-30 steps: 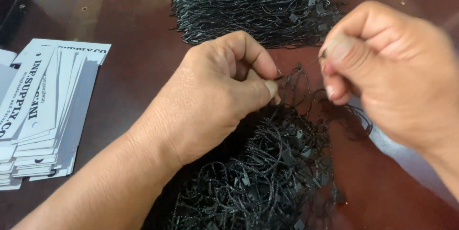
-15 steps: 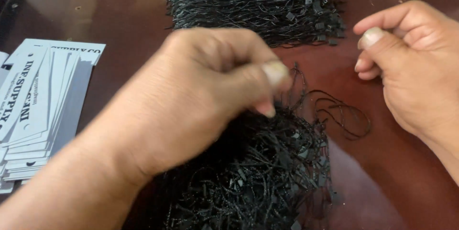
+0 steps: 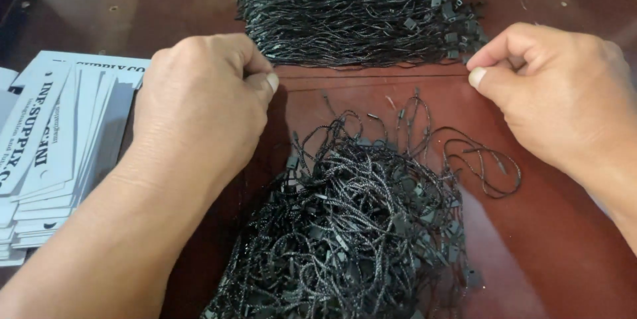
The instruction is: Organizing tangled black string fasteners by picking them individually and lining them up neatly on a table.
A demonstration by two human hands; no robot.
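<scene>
A neat bundle of straight black tag cords (image 3: 358, 14) lies across the far side of the dark red table (image 3: 551, 259). A loose tangled heap of the same black cords (image 3: 358, 233) with small plastic clasps lies close to me. My left hand (image 3: 199, 107) is pinched at the bundle's left end and my right hand (image 3: 557, 93) at its right end. A single thin black cord (image 3: 371, 65) appears stretched between them along the bundle's near edge.
A fanned stack of white printed card tags (image 3: 53, 153) lies at the table's left edge beside my left forearm. A few stray cord loops (image 3: 484, 160) trail from the heap toward my right hand.
Both hands were together over the tangled heap, pulling at one cord. They have since moved apart and away from me, to the two ends of the neat bundle.
</scene>
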